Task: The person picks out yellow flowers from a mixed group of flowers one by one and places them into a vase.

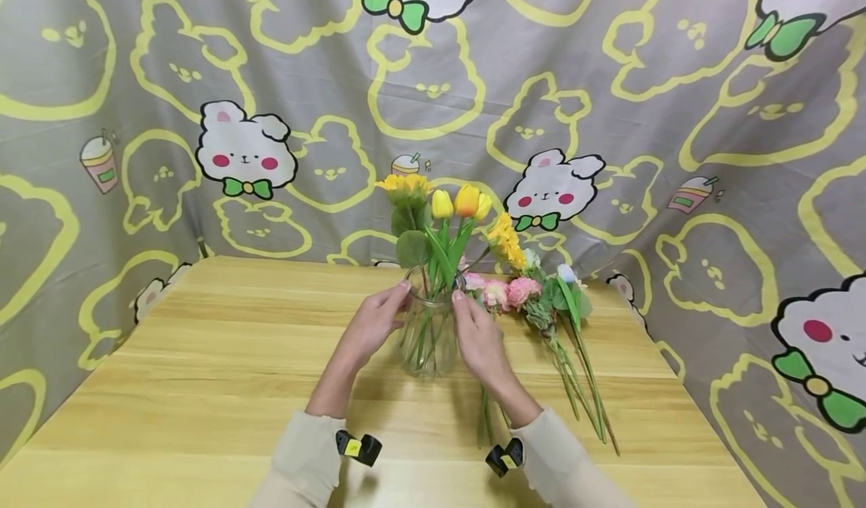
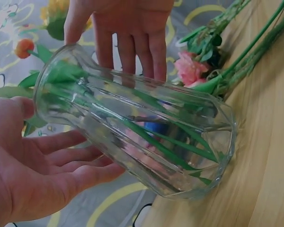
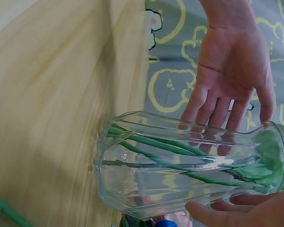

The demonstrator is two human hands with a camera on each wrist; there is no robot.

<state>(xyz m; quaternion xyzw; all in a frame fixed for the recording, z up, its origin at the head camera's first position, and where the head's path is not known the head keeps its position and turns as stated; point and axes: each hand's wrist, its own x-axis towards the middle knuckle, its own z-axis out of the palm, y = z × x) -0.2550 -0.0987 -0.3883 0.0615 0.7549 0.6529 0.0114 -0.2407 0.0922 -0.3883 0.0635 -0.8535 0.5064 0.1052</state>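
Observation:
A clear glass vase (image 1: 428,343) stands upright on the wooden table, with green stems (image 3: 180,151) visible inside it. Above its mouth rise yellow tulips (image 1: 442,204), an orange-yellow tulip (image 1: 467,201), a sunflower (image 1: 406,185) at left and round green leaves (image 1: 413,249). Another yellow flower (image 1: 506,241) leans out to the right. My left hand (image 1: 370,322) touches the vase's left side, thumb near the rim and fingers fairly straight. On the opposite side, my right hand (image 1: 482,339) is placed likewise, its extended fingers (image 2: 128,54) reaching along the glass.
To the right of the vase lie pink flowers (image 1: 522,292), a pale blue-white tulip (image 1: 567,273) and several long green stems (image 1: 585,373) pointing toward me. Behind the wooden table (image 1: 223,388) hangs a grey patterned curtain (image 1: 433,80), which also encloses both sides.

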